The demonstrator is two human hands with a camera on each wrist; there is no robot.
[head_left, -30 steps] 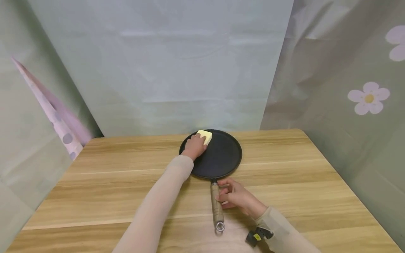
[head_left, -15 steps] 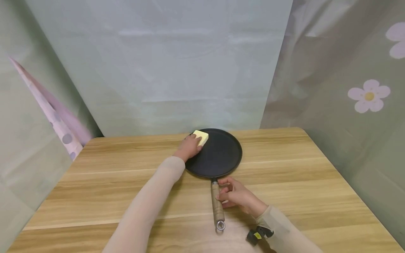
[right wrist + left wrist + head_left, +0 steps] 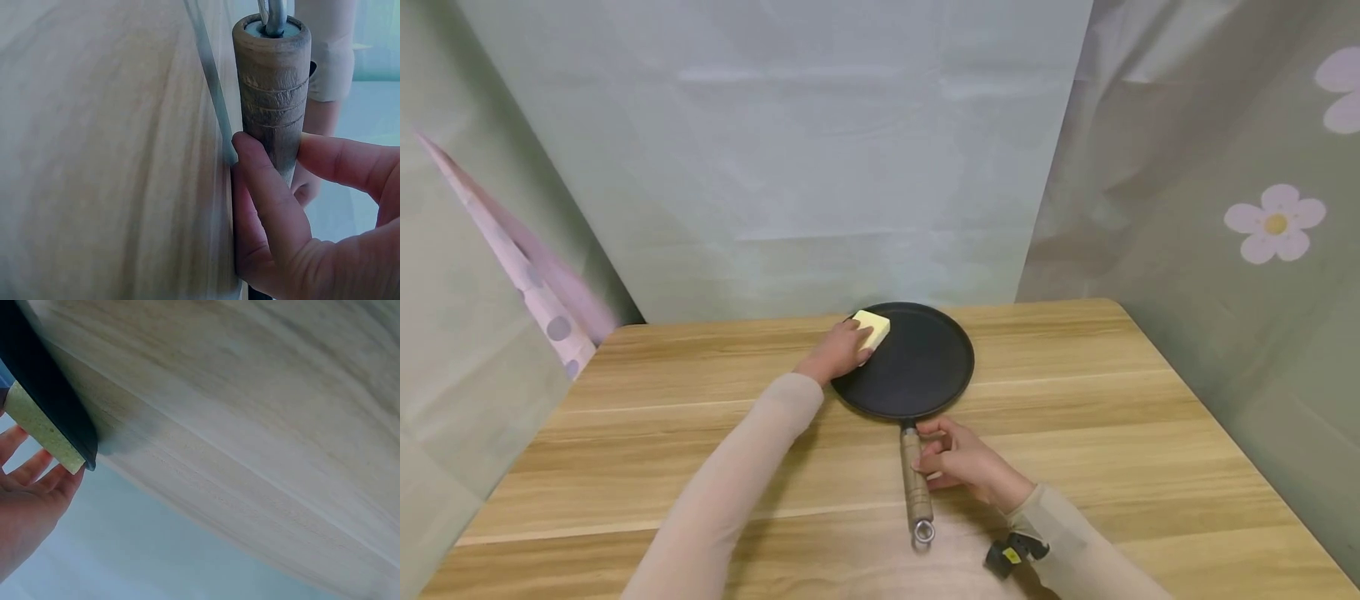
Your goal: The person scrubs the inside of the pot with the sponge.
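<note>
The sponge (image 3: 877, 326) lies on the left, far part of the pan (image 3: 921, 367), against its dark face and near the rim; it sits directly under the fingers of the left hand (image 3: 837, 351), the nearer hand to it. Those fingers are parted just enough to grip the sponge by its sides; the hand hides part of it, so its long axis in the head view is hard to tell. The pan's handle (image 3: 917, 487) runs toward the person, its metal ring (image 3: 923, 532) at the near end. The right hand (image 3: 964, 463) comes from the right and lightly pinches the handle, fingers partly open around the wood. The pan, on the tabletop (image 3: 1112, 450), is shallow and low-rimmed, and the sponge is the one thing seen on it.
</note>
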